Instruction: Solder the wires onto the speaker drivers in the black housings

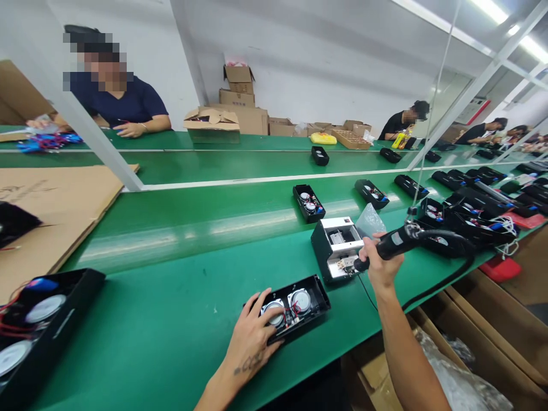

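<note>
A black speaker housing (314, 301) with two round speaker drivers and red wires lies open side up on the green bench. My left hand (257, 325) grips its left end, fingers over the rim and one driver. My right hand (381, 264) is closed around a black electric screwdriver (396, 242), held tilted. The screwdriver's tip end is at the front of a black and silver screw feeder (338, 248); whether the bit touches a screw I cannot tell. A hose or cable (458, 279) trails from the screwdriver's back end.
Another open housing (64, 325) lies at the near left, beside a cardboard sheet (64, 211). More housings (309, 204) stand along the bench and are piled at the right. Cardboard boxes (483, 325) sit below the bench edge. Several people work across and farther along.
</note>
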`<state>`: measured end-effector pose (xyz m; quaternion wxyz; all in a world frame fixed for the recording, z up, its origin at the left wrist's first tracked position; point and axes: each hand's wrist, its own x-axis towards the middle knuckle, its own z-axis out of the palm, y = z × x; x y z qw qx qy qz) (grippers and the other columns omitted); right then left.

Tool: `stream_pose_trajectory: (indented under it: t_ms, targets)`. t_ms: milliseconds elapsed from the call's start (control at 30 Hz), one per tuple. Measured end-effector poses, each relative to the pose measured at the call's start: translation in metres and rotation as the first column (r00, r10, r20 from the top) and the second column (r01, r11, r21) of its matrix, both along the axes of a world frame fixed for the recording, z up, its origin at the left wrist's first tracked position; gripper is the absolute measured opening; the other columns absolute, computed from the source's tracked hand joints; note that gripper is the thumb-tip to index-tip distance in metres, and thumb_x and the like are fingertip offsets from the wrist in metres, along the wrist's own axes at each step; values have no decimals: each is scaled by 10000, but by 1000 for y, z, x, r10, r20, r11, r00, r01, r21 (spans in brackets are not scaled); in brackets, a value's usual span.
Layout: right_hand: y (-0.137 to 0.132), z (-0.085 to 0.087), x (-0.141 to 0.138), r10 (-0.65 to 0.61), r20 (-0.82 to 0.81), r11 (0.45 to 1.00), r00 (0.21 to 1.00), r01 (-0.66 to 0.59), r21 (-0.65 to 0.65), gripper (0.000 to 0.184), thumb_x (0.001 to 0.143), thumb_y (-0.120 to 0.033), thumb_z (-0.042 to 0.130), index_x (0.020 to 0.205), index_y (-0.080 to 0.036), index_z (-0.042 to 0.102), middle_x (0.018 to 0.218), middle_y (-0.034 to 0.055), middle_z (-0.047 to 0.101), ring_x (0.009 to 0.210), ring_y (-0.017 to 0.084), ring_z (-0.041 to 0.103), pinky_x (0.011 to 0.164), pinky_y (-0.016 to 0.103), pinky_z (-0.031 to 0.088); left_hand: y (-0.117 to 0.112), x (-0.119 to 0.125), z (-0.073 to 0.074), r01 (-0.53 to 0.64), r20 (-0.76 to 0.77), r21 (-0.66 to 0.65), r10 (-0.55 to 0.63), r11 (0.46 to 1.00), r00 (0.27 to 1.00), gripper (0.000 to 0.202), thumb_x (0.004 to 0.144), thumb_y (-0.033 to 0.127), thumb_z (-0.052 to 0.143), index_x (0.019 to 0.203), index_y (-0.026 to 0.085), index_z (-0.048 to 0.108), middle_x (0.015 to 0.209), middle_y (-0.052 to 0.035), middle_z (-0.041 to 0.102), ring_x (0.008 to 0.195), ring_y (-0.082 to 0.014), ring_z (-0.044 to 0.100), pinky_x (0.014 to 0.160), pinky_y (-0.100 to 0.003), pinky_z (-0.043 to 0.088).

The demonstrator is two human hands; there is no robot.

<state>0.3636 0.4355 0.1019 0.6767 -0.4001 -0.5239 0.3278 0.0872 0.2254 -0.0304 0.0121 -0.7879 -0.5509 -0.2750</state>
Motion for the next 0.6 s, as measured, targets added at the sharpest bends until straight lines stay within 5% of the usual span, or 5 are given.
stream_pose_trajectory:
  t_ms: [433,600]
  targets:
    - [11,-11,-1,60,27,997,998,-59,-52,365,842,-423,871,959,-225,588,511,-114,570,407,117,516,504,296,460,-1,0,2,-7,29,-26,8,1000,1000,267,747,434,976,742,270,765,1249,18,799,1506,-385,515,1285,-564,363]
    - [3,-12,2,212,70,967,975,-198,-160,359,814,-416,897,918,-219,615,490,-87,567,390,124,492,435,287,409,0,0,1,-1,47,-15,2,1000,999,275,730,410,991,734,264,758,1253,30,804,1493,-392,528,1275,-568,367]
